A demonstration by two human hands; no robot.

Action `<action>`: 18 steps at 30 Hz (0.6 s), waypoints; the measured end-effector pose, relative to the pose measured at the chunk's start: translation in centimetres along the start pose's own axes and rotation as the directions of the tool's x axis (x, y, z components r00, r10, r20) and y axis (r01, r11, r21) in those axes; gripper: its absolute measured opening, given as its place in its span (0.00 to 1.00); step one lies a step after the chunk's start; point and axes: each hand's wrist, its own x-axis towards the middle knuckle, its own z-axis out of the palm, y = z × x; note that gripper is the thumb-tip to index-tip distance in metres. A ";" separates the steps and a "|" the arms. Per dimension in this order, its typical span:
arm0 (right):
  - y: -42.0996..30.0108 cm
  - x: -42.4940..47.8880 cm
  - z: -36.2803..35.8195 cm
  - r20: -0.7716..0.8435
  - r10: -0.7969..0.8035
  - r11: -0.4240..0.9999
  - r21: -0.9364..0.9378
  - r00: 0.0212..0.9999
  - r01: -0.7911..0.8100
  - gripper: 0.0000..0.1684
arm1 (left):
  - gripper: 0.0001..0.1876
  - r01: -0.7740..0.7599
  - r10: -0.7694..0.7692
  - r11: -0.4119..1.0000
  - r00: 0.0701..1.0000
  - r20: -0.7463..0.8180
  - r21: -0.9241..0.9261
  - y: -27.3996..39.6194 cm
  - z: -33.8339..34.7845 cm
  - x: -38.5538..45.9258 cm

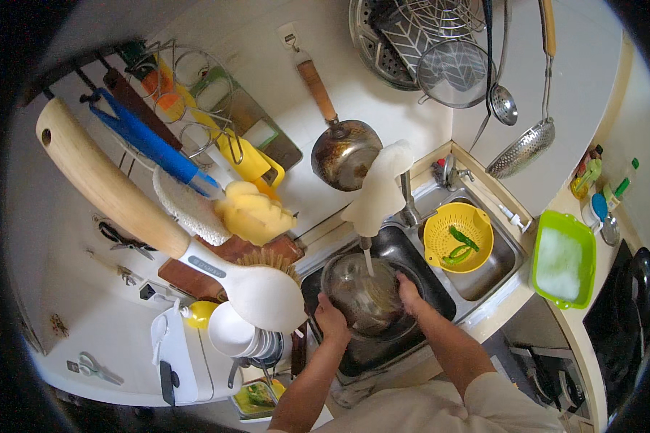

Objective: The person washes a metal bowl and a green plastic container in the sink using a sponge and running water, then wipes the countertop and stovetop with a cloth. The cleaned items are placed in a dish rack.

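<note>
My left hand (331, 320) grips the near left rim of a round, shiny, brown-grey vessel (360, 303), perhaps a metal bowl or pan. On its right rim is my right hand (408, 292), also gripping. The vessel is over a black basin (365, 354) in the left sink bowl. A stream of water (368, 262) runs into it from a faucet whose spout wears a pale cover (382, 184). Fingers on the vessel's far side are hidden. Beside the basin, a yellow colander (432, 243) in the right steel sink bowl (479, 289) holds green peppers (460, 243).
A green tub (536, 260) of suds stands right of the sink, by a black stove (612, 303). A wooden-handled brush (114, 184) and a saucepan (344, 154) hang above. Stacked white bowls (238, 330) stand to the left. Strainers (455, 76) hang at the back.
</note>
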 end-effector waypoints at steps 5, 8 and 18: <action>3.3 -5.0 4.6 0.272 -0.770 0.011 -0.899 0.577 0.438 0.28 | 0.31 -0.075 0.077 0.997 0.994 -0.077 0.027 0.7 0.9 -0.4; 2.4 -11.4 8.6 0.421 -0.868 -0.175 -0.756 0.264 0.631 0.24 | 0.32 -0.124 0.129 0.978 0.991 -0.020 0.169 -1.1 -0.4 2.4; -2.5 -5.4 5.3 0.445 -0.745 -0.075 -0.796 0.497 0.600 0.30 | 0.25 -0.226 0.232 0.973 0.957 0.175 -0.050 -1.5 -0.6 -0.5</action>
